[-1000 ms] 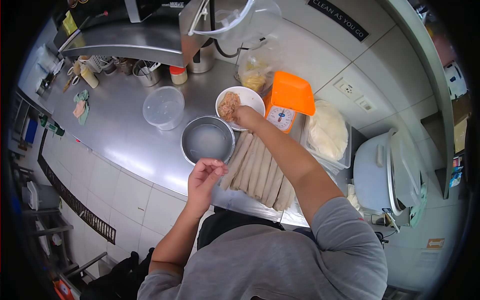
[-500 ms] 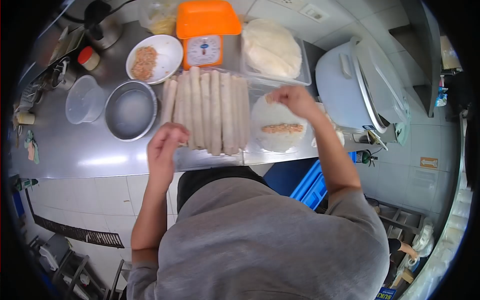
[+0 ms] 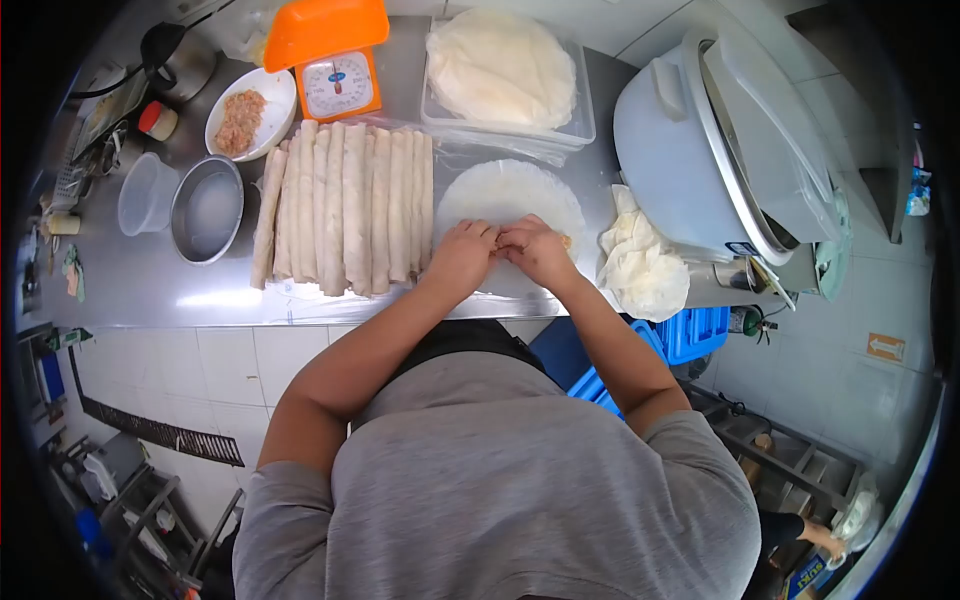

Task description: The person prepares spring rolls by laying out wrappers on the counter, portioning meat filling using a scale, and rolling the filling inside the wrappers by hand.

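A round translucent wrapper (image 3: 515, 188) lies flat on the counter. Over its lower part my left hand (image 3: 464, 255) and my right hand (image 3: 536, 252) meet, fingers pinched together at the strip of minced filling, mostly hidden beneath them. A bit of the filling (image 3: 567, 242) shows beside my right hand. Left of the wrapper, long pale rolls (image 3: 355, 210) lie side by side. Behind them stands a white bowl (image 3: 278, 112) with minced filling (image 3: 240, 122). A clear tray (image 3: 585, 125) holds a stack of wrappers (image 3: 503, 68).
An orange scale (image 3: 338, 84) stands behind the rolls. To the left are a metal bowl (image 3: 208, 210) and a plastic tub (image 3: 148, 195). At right are crumpled wrappers (image 3: 645, 262) and a large lidded container (image 3: 672, 150). Another person's hand (image 3: 822, 541) shows at lower right.
My left hand has moved right from beside the rolls to the wrapper. My right hand has come down from the wrapper's top edge to the filling. The camera view has shifted right.
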{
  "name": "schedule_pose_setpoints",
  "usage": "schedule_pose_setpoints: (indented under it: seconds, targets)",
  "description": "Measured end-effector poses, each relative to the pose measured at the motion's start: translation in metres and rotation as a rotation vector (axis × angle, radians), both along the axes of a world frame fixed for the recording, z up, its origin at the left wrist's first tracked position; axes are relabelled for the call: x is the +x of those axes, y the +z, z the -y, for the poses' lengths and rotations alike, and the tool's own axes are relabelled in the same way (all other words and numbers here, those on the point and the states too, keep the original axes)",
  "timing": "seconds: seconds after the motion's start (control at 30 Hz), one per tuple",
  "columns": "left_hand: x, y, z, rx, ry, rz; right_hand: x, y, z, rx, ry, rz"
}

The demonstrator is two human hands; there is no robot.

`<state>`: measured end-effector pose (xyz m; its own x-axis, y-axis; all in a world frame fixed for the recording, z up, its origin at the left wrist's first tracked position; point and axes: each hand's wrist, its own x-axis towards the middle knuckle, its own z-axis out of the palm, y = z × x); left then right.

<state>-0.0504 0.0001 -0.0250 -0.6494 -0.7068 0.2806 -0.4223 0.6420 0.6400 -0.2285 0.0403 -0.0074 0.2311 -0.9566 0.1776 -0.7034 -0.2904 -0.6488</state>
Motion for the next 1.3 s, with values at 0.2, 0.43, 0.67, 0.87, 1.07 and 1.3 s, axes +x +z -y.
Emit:
schedule_pose_setpoints:
  seconds: [0.2,0.43,0.67,0.87,1.07,1.3]
  targets:
    - [0.013,-0.004,-0.001,0.085,0.033,-0.078,-0.02,0.016,0.005,0.074,0.035,-0.072]
    - [0.021,-0.014,-0.004,0.044,0.089,-0.08,-0.015,-0.022,0.02,-0.011,0.273,-0.045]
    - [0.019,-0.006,-0.008,-0.013,0.166,0.035,0.003,-0.02,0.006,0.063,0.154,0.026]
    - [0.024,-0.002,-0.008,0.067,0.183,0.042,0.004,-0.014,0.004,0.2,0.111,0.052]
    - [0.023,0.014,-0.012,-0.038,0.224,0.097,-0.011,-0.013,0.005,0.077,0.065,0.158]
    - [-0.012,-0.026,-0.011,-0.189,0.119,-0.009,-0.046,-0.027,-0.003,-0.044,0.055,0.129]
